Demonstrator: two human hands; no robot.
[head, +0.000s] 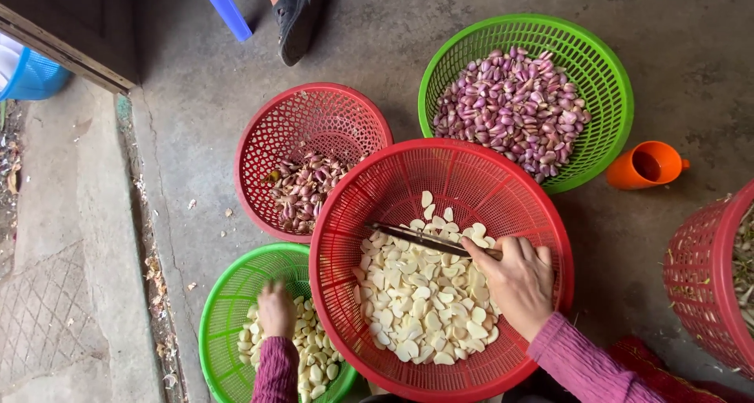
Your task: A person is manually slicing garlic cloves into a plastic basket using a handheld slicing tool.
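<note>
My right hand (518, 281) grips a knife (424, 239) by its handle, the blade lying flat across a big red basket (479, 167) that holds a pile of peeled white garlic cloves (420, 301). My left hand (276, 309) reaches down into a smaller green basket (228, 293) at the lower left, its fingers curled among more peeled cloves (314, 356). Whether it holds a clove I cannot tell. Both sleeves are purple-pink knit.
A red basket (314, 108) with some unpeeled purple cloves sits behind. A green basket (597, 57) full of unpeeled cloves stands at the back right. An orange cup (648, 165) lies on the concrete floor, another red basket (703, 269) at the right edge. Someone's sandalled foot (297, 14) is at top.
</note>
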